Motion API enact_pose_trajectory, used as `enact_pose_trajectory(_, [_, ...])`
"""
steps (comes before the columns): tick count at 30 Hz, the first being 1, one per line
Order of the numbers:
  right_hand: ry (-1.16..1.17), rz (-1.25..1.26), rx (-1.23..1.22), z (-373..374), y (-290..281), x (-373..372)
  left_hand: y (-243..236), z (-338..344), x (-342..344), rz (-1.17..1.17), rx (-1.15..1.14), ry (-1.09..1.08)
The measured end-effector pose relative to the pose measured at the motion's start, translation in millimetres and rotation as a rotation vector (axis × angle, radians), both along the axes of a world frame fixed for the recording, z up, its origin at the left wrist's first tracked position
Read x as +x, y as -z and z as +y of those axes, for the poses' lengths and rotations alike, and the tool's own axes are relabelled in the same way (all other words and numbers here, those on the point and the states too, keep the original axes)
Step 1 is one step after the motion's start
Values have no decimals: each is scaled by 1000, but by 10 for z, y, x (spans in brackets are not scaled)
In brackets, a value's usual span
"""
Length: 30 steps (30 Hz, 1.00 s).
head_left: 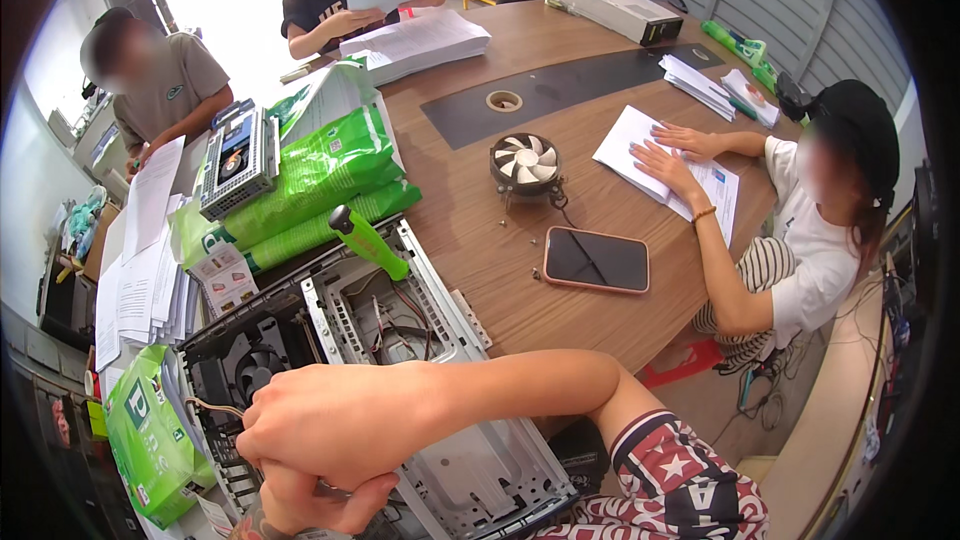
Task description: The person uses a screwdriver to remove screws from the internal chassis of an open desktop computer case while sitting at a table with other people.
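Observation:
An open computer case [480, 460] lies in front of me, its metal frame, loose cables and a black fan [258, 368] showing. Over its near left part my right hand [335, 420] is closed, fingers curled and knuckles up. Just below it, my left hand [315, 508] is also closed, partly covered by the right. A bit of something grey shows between the hands; what they grip is hidden. A screwdriver [372, 245] with a bright green handle leans in the far part of the case, apart from both hands.
A CPU cooler [525, 162], small screws and a phone [597, 260] lie on the wooden table [470, 280]. Green packages [320, 175] carry a metal drive unit [240, 162]. Papers [150, 290] pile up at left. Three people sit around the table, handling papers.

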State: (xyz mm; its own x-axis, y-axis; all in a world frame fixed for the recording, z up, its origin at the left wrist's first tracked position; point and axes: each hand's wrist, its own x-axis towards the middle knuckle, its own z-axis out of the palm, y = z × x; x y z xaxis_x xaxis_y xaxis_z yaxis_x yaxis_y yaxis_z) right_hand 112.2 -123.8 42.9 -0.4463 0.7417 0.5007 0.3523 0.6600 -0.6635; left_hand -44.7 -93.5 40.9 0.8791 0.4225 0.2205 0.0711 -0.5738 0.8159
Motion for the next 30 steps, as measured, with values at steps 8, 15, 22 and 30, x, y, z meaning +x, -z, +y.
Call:
enact_pose_trajectory(8, [51, 14, 55, -60, -73, 13, 380, 143, -154, -87, 179, 148])
enact_pose_trajectory(15, [72, 1, 61, -28, -30, 31, -39, 85, -92, 96, 147, 111])
enact_pose_trajectory(22, [127, -97, 108, -41, -44, 173, 17, 190, -51, 113, 186, 185])
enact_pose_trajectory(30, [78, 89, 127, -36, -379, 401, 185, 338, -11, -471, 81, -174])
